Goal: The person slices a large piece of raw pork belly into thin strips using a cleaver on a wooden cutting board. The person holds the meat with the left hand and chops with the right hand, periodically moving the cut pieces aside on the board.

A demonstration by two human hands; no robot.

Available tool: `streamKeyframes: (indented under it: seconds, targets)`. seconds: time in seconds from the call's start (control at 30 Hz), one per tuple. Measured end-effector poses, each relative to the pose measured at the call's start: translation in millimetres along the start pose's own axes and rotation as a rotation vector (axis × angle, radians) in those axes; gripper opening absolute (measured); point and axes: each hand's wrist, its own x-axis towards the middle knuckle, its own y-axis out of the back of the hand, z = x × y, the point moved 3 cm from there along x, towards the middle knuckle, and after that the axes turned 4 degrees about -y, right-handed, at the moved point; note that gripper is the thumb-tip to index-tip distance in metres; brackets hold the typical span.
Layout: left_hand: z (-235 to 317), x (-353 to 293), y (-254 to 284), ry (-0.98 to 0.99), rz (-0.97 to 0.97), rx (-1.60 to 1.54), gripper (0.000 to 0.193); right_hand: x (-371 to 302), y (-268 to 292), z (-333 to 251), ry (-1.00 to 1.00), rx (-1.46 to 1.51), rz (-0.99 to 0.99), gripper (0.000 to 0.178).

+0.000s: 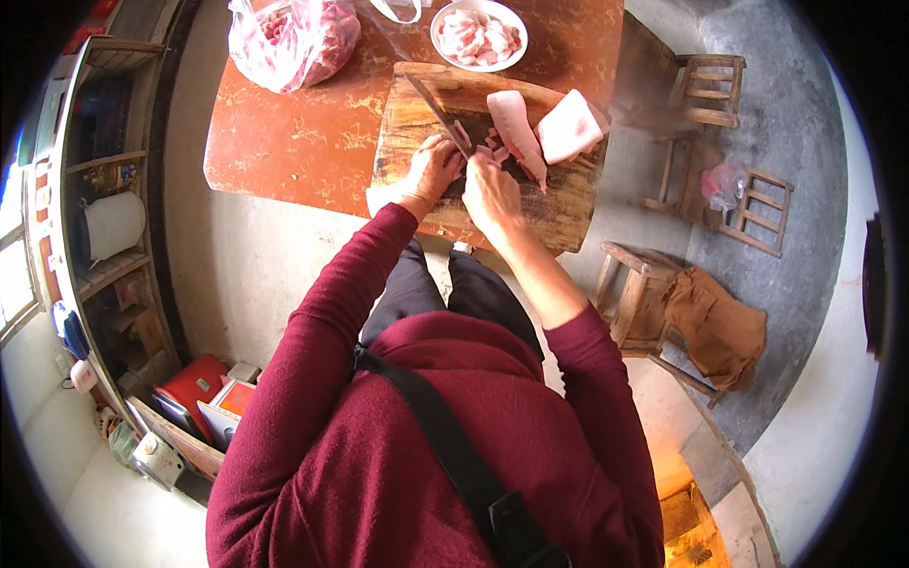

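A kitchen knife (pixel 437 106) is gripped in my right hand (pixel 493 196), its blade slanting away to the far left over the wooden cutting board (pixel 407 128). Left of the blade, my left hand (pixel 432 173) has its fingers curled down on a small piece of fatty pork (pixel 458 163), mostly hidden by the fingers. Small cut bits of pork (pixel 494 147) lie just right of the knife. Beyond them on the board are a long strip of pork (pixel 516 134) and a thick pale slab of pork (pixel 569 128).
A white bowl of sliced pork (pixel 479 36) and a clear plastic bag of meat (pixel 298 45) sit at the far side of the reddish table (pixel 275 142). Wooden stools (pixel 644 270) stand to the right, one with a brown cloth (pixel 715 322). Shelves (pixel 106 161) line the left wall.
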Motion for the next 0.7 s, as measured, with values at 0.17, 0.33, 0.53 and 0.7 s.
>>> streamKeyframes:
  seconds: [0.17,0.33,0.53,0.7]
  targets:
    - [7,0,6,-0.051,0.009,-0.008,0.014,2,-4,4,0.009,0.009,-0.01,0.012]
    - [-1,-3,0,-0.073,0.173,-0.06,0.013,-54,17,35,-0.149,0.041,-0.141,0.009]
    - [5,0,4,-0.086,0.114,-0.008,0.011,-84,28,37,-0.114,0.026,-0.108,0.009]
    - [6,-3,4,-0.046,0.003,0.061,0.013,-83,20,32,-0.148,0.004,-0.209,0.01]
